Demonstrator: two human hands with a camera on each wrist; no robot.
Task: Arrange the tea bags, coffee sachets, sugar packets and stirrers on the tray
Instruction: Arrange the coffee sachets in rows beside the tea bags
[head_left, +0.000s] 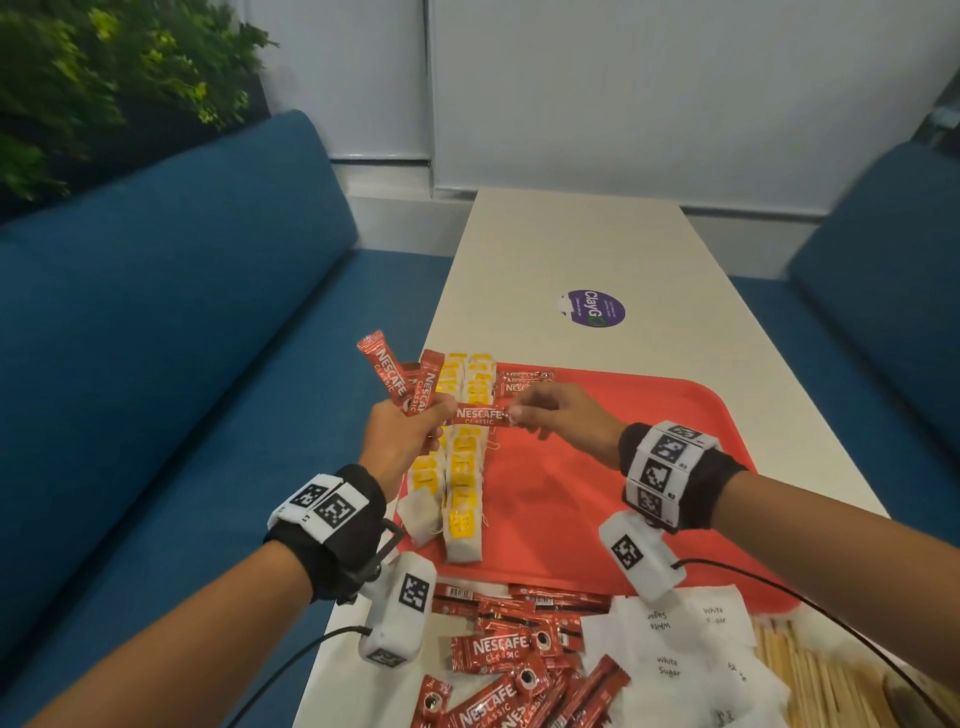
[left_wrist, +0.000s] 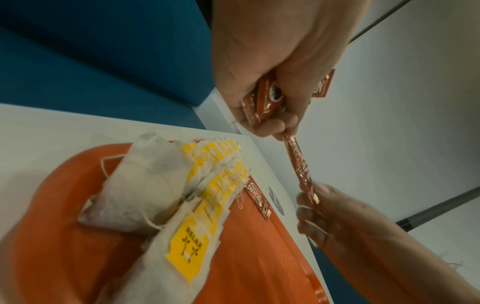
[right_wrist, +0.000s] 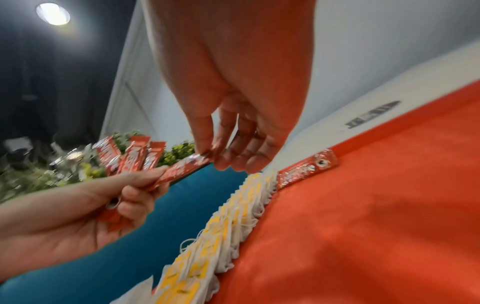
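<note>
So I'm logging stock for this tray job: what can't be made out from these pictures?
- Coffee sachets: head view, pile cut off by the bottom edge, so no count.
- Stirrers: head view, partly under the right forearm and cable.
- Left hand: its fan of sachets overlaps; exact number unclear.
- Tea bags: right wrist view, labels blurred.
- Sugar packets: stacked, lower ones covered.

Coffee sachets (head_left: 480, 416) look like glossy foil, tea bags (head_left: 461, 486) soft matt paper, tray (head_left: 597, 467) smooth red plastic, stirrers (head_left: 810, 675) bare wood.
</note>
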